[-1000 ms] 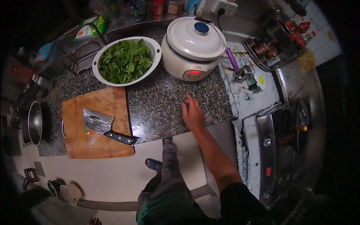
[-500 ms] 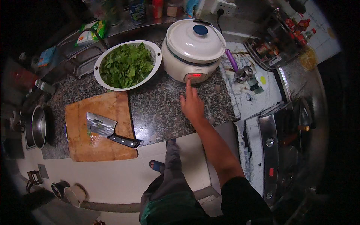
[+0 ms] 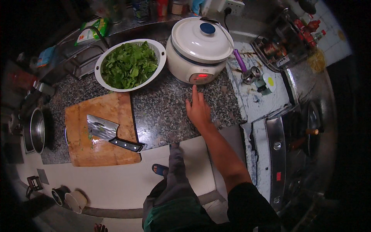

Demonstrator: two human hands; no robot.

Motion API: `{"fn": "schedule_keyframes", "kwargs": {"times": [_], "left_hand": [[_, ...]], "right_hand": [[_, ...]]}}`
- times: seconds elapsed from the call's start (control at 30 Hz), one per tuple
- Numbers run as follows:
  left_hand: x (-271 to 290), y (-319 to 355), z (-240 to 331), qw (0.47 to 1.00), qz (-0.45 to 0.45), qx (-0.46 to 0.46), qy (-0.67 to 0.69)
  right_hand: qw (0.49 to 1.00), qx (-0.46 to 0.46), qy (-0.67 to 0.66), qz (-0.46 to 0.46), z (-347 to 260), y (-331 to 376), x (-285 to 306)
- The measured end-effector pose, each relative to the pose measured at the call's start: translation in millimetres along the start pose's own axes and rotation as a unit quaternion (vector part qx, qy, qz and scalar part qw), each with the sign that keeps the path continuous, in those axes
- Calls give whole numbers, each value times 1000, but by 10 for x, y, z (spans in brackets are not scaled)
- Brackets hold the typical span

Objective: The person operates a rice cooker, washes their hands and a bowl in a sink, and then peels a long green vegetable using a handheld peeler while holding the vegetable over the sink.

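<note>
On the speckled counter [image 3: 158,121], one cooker [image 3: 177,66] stands near one right hand [image 3: 199,111].

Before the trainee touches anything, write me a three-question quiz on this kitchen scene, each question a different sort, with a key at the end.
1. Multiple choice. Which of these is the right hand, with its finger stretched out, nearest to?
A) bowl of greens
B) cooker
C) bucket
2. True or false: the lid is on the cooker.
3. Fill in the blank: the knife lies on the wooden ______.

Key:
1. B
2. True
3. cutting board
</note>
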State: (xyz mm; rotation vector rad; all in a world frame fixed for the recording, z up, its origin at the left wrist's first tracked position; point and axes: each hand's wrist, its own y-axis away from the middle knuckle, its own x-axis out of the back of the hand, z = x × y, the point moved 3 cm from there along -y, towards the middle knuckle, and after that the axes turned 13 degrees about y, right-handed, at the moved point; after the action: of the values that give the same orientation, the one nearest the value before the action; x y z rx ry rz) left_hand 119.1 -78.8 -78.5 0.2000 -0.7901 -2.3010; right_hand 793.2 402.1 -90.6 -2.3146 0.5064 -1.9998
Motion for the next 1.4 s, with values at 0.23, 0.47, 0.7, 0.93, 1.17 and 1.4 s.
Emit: {"fn": "schedule_keyframes", "kwargs": {"times": [0.23, 0.47, 0.7, 0.93, 1.17, 1.4], "left_hand": [[37, -100, 7, 997, 12, 44, 54], [581, -546, -280, 969, -197, 24, 146], [-35, -332, -26, 988, 102, 63, 97], [129, -282, -128, 988, 49, 83, 125], [-361, -68, 92, 994, 41, 62, 86], [-63, -252, -7, 995, -42, 58, 69]], "right_hand": [[1000, -12, -11, -13, 75, 170, 34], [1000, -3, 0, 17, 121, 193, -2], [1000, 0, 16, 27, 114, 165, 46], [1000, -4, -1, 27, 147, 126, 34], [1000, -25, -11, 5, 207, 96, 62], [999, -36, -6, 6, 284, 71, 59]]}}
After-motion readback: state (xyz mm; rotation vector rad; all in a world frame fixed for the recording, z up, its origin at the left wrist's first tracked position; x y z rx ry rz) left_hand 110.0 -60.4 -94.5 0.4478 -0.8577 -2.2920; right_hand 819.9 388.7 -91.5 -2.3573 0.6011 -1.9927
